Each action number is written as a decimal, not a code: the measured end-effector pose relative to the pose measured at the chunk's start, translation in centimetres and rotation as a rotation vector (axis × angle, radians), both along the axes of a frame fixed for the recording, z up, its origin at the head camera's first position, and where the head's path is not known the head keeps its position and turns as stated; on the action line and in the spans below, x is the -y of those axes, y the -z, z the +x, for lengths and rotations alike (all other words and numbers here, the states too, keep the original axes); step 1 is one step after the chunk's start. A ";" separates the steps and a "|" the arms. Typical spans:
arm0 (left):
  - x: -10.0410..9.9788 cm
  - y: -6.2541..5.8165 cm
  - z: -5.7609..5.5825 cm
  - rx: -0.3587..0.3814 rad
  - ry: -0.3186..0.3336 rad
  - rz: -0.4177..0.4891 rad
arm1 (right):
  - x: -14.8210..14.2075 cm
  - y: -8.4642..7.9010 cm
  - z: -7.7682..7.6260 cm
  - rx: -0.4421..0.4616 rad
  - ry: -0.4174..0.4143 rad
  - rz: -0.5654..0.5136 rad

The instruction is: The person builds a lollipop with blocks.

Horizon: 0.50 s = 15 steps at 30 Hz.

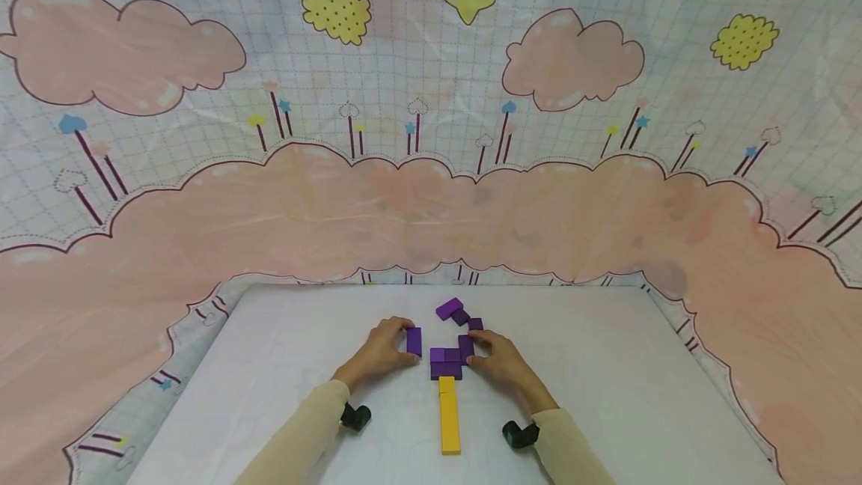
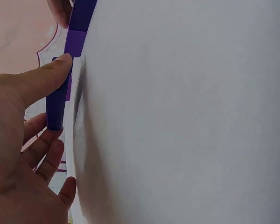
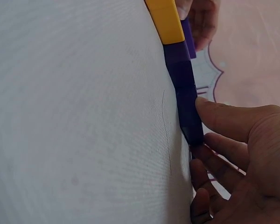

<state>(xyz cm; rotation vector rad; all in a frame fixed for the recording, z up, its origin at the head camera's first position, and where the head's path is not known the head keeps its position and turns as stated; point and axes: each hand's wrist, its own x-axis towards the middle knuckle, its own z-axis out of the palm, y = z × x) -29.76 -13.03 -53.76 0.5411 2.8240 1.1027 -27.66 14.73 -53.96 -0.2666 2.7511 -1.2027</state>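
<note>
On the left, my left hand (image 1: 382, 350) pinches an upright purple block (image 1: 414, 342) between thumb and fingers. The left wrist view shows the thumb on the near end of that block (image 2: 57, 105), with fingertips at its far end. My right hand (image 1: 500, 358) grips a dark purple block (image 1: 466, 349), its thumb near the lower end and a fingertip at the small dark block (image 1: 475, 324) above. Left of the gripped block lie two small purple blocks (image 1: 438, 355) over a wider purple block (image 1: 447, 371). Yellow blocks (image 1: 449, 421) run in a column toward me.
Farther back, a tilted purple block (image 1: 448, 309) lies against a small dark purple block (image 1: 461, 316). Everything rests on a white tabletop (image 1: 303, 328), backed by a cloth (image 1: 431, 215) printed with clouds. Dark wrist-worn devices (image 1: 520, 435) sit at both sleeves.
</note>
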 end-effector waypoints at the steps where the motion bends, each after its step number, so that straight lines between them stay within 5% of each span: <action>1: -0.1 0.0 0.1 -0.003 0.003 -0.006 | 0.0 0.0 0.0 -0.001 0.001 -0.003; 15: -1.1 -0.3 0.8 -0.007 0.044 -0.026 | -0.1 0.2 -0.3 -0.014 -0.006 -0.003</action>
